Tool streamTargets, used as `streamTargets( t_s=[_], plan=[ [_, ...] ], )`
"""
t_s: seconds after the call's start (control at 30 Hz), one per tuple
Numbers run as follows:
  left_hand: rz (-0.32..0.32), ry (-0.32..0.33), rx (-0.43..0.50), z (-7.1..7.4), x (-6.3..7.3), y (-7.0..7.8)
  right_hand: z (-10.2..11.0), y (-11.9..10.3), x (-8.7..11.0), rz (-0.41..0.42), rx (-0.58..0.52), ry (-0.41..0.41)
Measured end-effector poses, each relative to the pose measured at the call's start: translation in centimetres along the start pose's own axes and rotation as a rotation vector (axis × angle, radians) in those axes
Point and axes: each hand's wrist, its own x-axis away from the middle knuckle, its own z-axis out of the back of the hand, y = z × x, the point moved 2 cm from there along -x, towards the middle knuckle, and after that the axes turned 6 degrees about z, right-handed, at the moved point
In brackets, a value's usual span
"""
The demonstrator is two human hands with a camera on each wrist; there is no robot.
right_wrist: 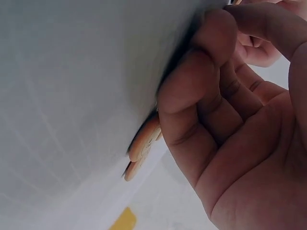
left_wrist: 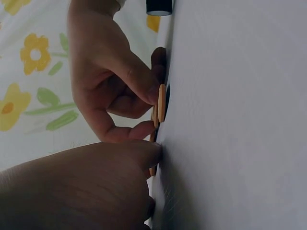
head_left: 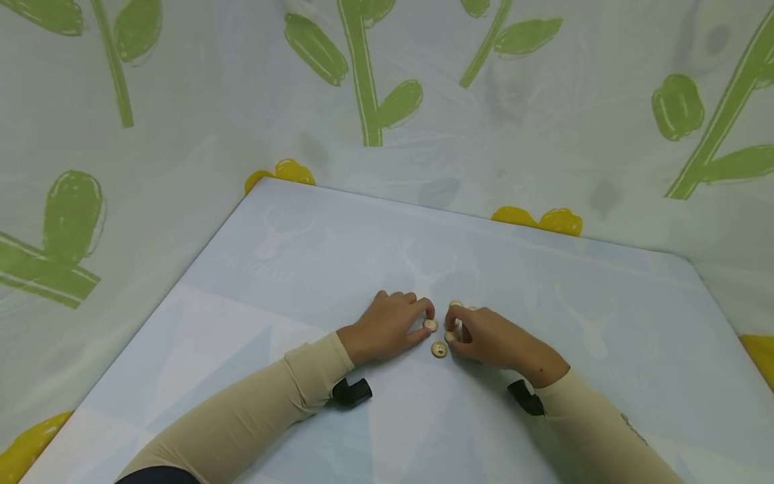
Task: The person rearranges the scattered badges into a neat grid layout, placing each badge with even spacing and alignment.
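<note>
In the head view, my left hand [head_left: 387, 327] pinches a small round wooden disc [head_left: 430, 325] between thumb and forefinger, low over the tabletop. My right hand [head_left: 497, 341] faces it, thumb and forefinger at either side of a second wooden disc [head_left: 450, 336]. Nearer to me a loose disc [head_left: 439, 349] lies flat, with dark marks on its face. Beyond the right fingers sits another disc [head_left: 455, 304], partly covered by them. Seen edge-on in the left wrist view, one disc [left_wrist: 162, 103] stands near the right thumb. The right wrist view shows wooden discs [right_wrist: 145, 139] beside the curled fingers.
The table [head_left: 254, 376] has a pale blue and white pattern with faint deer heads. Behind it hangs a whitish sheet [head_left: 242, 87] with green stems and yellow flowers. Black camera mounts [head_left: 352, 393] sit under the beige sleeves [head_left: 254, 403].
</note>
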Motion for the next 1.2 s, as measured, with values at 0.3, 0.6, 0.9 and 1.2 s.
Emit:
streamTargets(
  t_s=[0.3, 0.6, 0.9, 1.2],
  plan=[
    [-0.005, 0.001, -0.003, 0.1, -0.1, 0.2, -0.1, 0.2, -0.1, -0.040, 0.013, 0.001],
    [0.000, -0.008, 0.001, 0.2, 0.0, 0.3, -0.3, 0.2, 0.0, -0.031, 0.019, 0.015],
    [-0.003, -0.001, -0.022, 0.1, -0.2, 0.3, -0.4, -0.1, 0.7, -0.021, 0.018, 0.055],
    [0.009, -0.010, -0.015, 0.0, -0.2, 0.1, -0.6, -1.1, 0.8, -0.054, -0.021, 0.011]
  ],
)
